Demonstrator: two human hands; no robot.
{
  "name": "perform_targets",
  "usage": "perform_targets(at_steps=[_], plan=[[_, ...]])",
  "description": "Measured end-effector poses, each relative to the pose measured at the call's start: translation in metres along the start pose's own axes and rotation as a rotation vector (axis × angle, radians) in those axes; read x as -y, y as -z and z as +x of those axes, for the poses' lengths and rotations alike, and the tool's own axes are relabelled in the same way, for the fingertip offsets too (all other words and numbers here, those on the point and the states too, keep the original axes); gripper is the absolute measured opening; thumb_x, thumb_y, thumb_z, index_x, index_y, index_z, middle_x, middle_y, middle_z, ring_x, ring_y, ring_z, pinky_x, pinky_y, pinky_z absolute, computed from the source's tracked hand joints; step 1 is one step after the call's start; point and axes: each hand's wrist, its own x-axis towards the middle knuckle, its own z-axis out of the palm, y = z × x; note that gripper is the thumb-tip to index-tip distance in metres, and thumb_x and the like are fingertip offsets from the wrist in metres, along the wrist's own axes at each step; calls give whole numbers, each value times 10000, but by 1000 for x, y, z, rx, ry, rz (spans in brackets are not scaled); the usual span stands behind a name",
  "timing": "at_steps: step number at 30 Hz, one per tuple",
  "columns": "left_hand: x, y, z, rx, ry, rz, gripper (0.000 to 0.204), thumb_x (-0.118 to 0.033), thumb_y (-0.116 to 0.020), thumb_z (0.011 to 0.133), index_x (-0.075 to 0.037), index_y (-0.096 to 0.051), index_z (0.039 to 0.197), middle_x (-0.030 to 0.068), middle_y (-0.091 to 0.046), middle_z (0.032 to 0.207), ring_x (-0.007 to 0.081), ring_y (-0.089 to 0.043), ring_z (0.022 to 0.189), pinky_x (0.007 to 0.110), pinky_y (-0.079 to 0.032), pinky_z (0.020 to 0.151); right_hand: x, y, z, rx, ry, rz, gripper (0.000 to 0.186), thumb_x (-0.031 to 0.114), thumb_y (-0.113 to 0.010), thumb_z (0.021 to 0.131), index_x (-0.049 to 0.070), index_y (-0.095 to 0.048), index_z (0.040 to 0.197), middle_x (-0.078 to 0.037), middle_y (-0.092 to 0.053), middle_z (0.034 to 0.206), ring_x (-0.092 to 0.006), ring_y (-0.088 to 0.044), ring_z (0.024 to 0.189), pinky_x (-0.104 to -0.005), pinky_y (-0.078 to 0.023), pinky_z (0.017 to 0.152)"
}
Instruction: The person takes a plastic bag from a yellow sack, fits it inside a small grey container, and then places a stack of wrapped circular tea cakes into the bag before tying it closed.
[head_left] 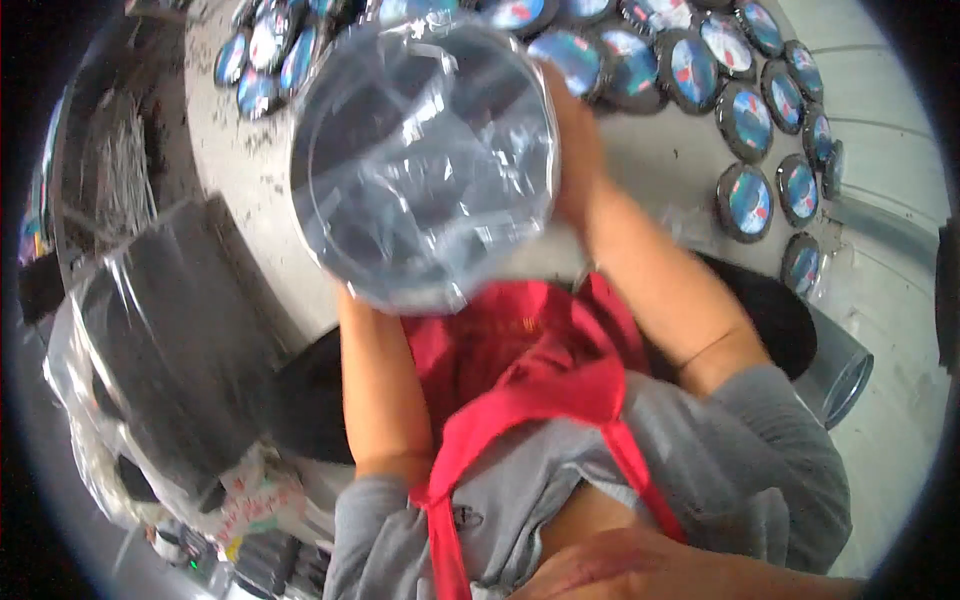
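A large round grey container (425, 160) with crinkled clear plastic film over its face is raised in front of me. My right hand (575, 170) grips its right side, with the fingers mostly behind it and slightly blurred. My left hand (350, 290) is under its lower left edge; its fingers are hidden behind the container. Below it is my red apron (520, 380). Many round black discs (745, 120) with blue picture labels lie beyond and to the right on a pale work surface (660, 150).
A dark grey plastic-covered slab (170, 350) and white plastic bags (260, 500) lie at my left. A dark, debris-strewn ledge (120, 170) runs along the far left. A grey cylinder (840, 385) lies by my right elbow, near a pale floor (880, 290).
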Motion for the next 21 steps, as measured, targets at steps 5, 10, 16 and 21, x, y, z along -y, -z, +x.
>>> perform_targets(at_steps=[5,10,16,21], plan=[[6,3,-6,-83,46,83,342,-227,-581,1024,-107,-605,1344,77,-687,1237,198,-679,1068,347,-541,916,-208,70,55,-65,-324,215,522,437,-445,1039,52,-629,1340,-97,-604,1368,-213,-527,1274,-372,-375,1129],[34,45,-4,-192,107,79,349,-225,-589,1026,-94,-601,1349,85,-682,1242,196,-674,1077,342,-539,920,-165,63,67,33,-83,-613,471,339,-382,1086,13,-585,1359,-157,-553,1428,-279,-529,1301,-367,-358,1150],[-7,68,0,-252,169,291,358,-224,-598,1028,-79,-597,1356,94,-676,1249,193,-667,1088,336,-537,925,-215,114,100,259,-76,-529,508,415,-388,1076,53,-574,1380,-194,-613,1353,-334,-537,1318,-394,-350,1167],[-119,100,103,-232,-83,834,366,-222,-606,1030,-66,-593,1361,102,-672,1254,191,-662,1097,332,-534,930,-54,147,156,810,573,-1501,1044,435,-867,734,135,-328,1577,-215,-316,1616,-396,-314,1494,-515,-224,1239]])
